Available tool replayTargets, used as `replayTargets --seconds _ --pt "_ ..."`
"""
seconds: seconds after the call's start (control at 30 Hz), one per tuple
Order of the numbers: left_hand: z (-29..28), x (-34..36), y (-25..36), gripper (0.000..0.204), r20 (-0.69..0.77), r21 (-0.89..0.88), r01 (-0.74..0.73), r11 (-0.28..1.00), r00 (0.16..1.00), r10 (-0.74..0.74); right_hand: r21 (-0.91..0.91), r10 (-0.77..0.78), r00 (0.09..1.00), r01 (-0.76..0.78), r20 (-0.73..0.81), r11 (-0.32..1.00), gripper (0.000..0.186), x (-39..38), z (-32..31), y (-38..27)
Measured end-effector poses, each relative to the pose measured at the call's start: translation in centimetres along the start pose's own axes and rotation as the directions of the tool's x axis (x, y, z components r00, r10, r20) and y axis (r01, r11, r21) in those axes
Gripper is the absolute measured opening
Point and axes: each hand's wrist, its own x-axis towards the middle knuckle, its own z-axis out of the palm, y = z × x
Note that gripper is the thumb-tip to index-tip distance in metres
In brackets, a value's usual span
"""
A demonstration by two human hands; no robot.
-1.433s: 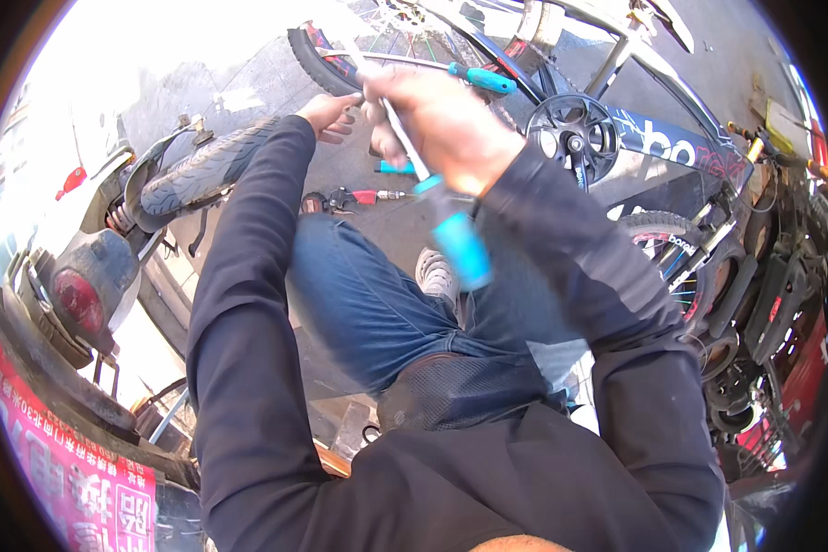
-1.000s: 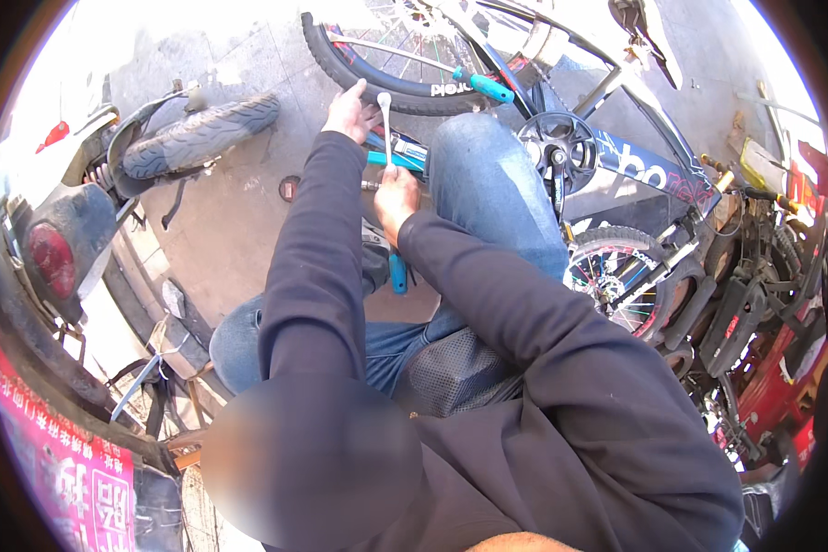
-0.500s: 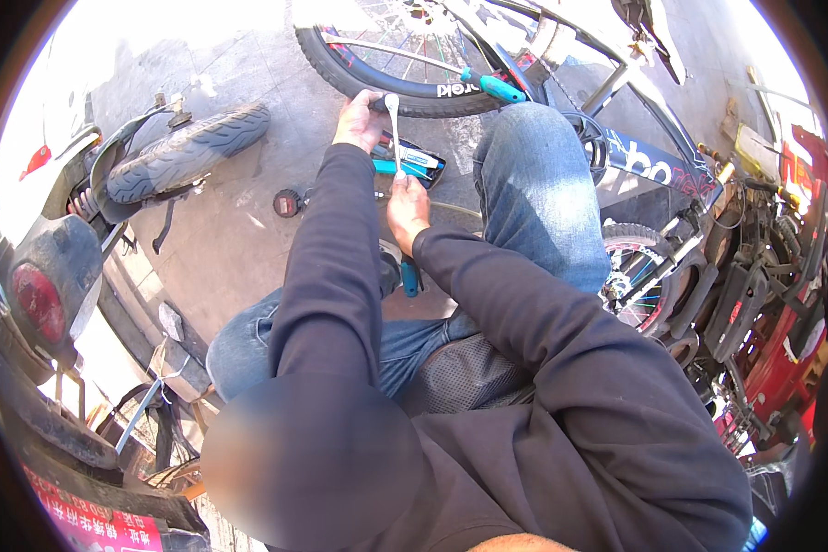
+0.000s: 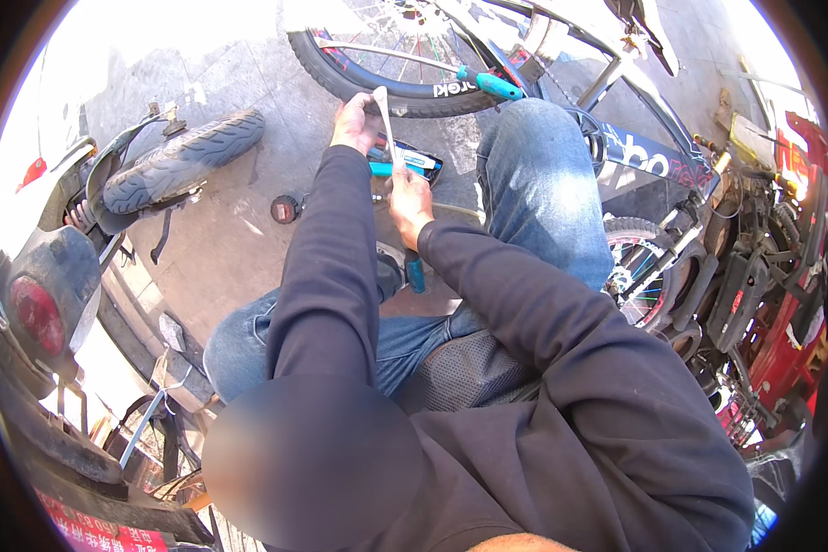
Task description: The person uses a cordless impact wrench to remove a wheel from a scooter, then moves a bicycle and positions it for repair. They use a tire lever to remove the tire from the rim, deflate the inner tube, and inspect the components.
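My right hand (image 4: pixel 410 204) is closed around the metal shaft of a tyre lever (image 4: pixel 387 120). A teal handle (image 4: pixel 416 276) shows past my right wrist, in line with that shaft. My left hand (image 4: pixel 355 123) is at the edge of the bicycle tyre (image 4: pixel 327 75), fingers curled beside the lever's rounded tip. Whatever those fingers grip is hidden. A second lever with a teal handle (image 4: pixel 499 86) lies across the wheel's spokes, its metal end at the rim. Beneath my hands, a black, white and teal package (image 4: pixel 421 164) rests on the ground.
The bicycle frame (image 4: pixel 649 155) lies to the right, beside my raised knee (image 4: pixel 538 175). A round dark gauge (image 4: pixel 285 209) with a hose sits on the paving. A scooter's wheel (image 4: pixel 184 158) stands at left, and piled dark and red parts (image 4: pixel 754 285) fill the right side.
The lever's tip has shifted left toward my left hand, so the shaft tilts more. Its apparent handle end has swung slightly right. My left hand stays at the tyre.
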Motion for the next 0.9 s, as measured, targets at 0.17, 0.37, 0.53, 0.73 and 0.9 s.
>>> replayTargets --seconds 0.17,0.37,0.53,0.73,0.9 --pt "0.2 0.3 0.0 0.032 0.057 -0.026 0.032 0.999 0.998 -0.03 -0.081 -0.056 0.997 0.051 -0.06 0.995 0.047 0.6 -0.1 1.4" --pt "0.8 -0.7 -0.2 0.033 0.02 -0.046 -0.001 0.999 1.0 0.002 -0.21 -0.09 0.986 0.059 -0.143 0.976 0.058 1.4 0.6 1.3" --pt "0.5 -0.4 0.0 0.031 -0.006 -0.003 -0.016 1.0 1.0 0.016 -0.15 -0.067 0.979 0.039 -0.191 0.988 0.063 2.7 2.2 2.2" --pt "0.0 -0.3 0.3 0.028 0.014 0.019 -0.034 0.999 0.999 0.033 -0.287 -0.099 0.977 0.041 -0.191 0.957 0.064 4.0 2.7 2.3" --pt "1.1 -0.8 0.9 0.03 0.071 0.069 0.059 0.996 0.995 -0.064 -0.235 -0.022 0.996 0.001 -0.089 0.972 0.059 4.5 2.9 0.7"
